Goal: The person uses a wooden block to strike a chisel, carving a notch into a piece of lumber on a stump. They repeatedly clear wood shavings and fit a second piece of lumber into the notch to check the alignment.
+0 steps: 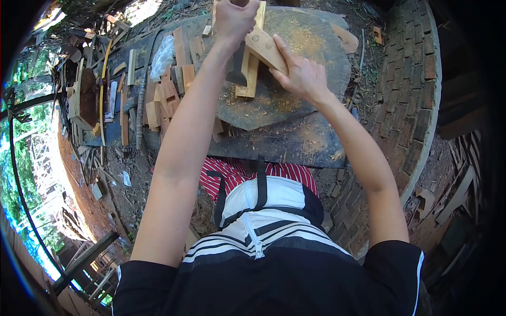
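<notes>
My left hand (pixel 237 22) is closed around the brown handle of a tool with a broad, dark blade (pixel 236 72); its blade points back toward me, beside the wood. My right hand (pixel 304 78) grips the near end of a pale wooden block (pixel 266 48), thumb on one side and fingers along the other. Two round marks show on the block's upper face. It lies slanted across a longer yellowish wood piece (pixel 246 90). Under them is a dark, round-edged wooden slab (pixel 316 87) strewn with sawdust and shavings.
Wood offcuts (pixel 167 95) and a crumpled clear plastic bag (pixel 162 58) lie on the workbench (pixel 263 142) to the left. A curved, low brick wall (pixel 406 100) runs along the right. Scrap wood litters the ground.
</notes>
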